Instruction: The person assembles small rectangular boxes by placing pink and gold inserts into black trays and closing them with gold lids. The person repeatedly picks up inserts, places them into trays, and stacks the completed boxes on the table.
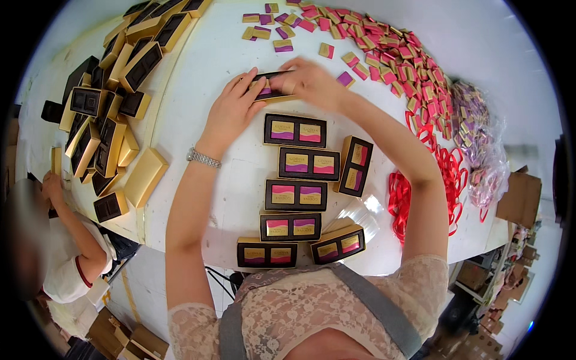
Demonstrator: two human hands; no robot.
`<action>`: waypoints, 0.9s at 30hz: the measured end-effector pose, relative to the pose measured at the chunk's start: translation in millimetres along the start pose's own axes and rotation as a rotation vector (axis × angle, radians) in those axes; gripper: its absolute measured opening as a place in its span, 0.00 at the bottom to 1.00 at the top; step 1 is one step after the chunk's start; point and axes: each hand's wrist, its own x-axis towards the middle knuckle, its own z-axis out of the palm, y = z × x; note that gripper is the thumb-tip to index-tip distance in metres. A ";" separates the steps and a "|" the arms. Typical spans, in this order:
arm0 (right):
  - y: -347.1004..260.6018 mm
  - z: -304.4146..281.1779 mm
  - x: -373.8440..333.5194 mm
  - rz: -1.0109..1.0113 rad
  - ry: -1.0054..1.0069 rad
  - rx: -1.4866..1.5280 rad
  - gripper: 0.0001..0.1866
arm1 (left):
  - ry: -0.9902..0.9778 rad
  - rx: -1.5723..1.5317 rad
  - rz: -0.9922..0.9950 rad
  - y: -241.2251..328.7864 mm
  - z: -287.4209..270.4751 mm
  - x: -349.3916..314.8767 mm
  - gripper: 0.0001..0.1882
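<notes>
At the far middle of the table, a small black-and-gold gift box (279, 95) lies between my two hands. My left hand (236, 103) grips the box's left end, its fingertips at a purple-and-gold wrapped chocolate square (264, 87) in the left compartment. Over the right compartment, my right hand (312, 85) bends its fingers down; it is slightly blurred, and whatever they hold is hidden. Just right of that hand lies a loose purple chocolate square (345, 79). Nearer me stands a column of filled boxes (295, 130), each with two wrapped squares, one box (355, 166) turned upright beside them.
Empty gold boxes with black trays (109, 144) pile up at left. Pink-and-gold squares (384, 54) spread across the far right, near a clear bag of wrapped squares (477, 138). Red ribbons (444, 174) and clear plastic (363, 213) lie at right. Another person (72, 252) works at far left.
</notes>
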 end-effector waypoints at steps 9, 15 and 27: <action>107.4 -33.4 1.2 0.275 -0.171 -0.525 0.14 | 0.029 0.074 -0.032 -5.9 4.9 4.9 0.26; 112.1 -31.3 10.9 0.018 -0.089 -0.225 0.13 | 0.055 0.072 -0.002 -7.3 5.4 5.0 0.25; 46.1 -14.4 17.3 -0.038 0.147 0.144 0.10 | 0.049 -0.028 -0.034 -10.2 3.2 4.8 0.26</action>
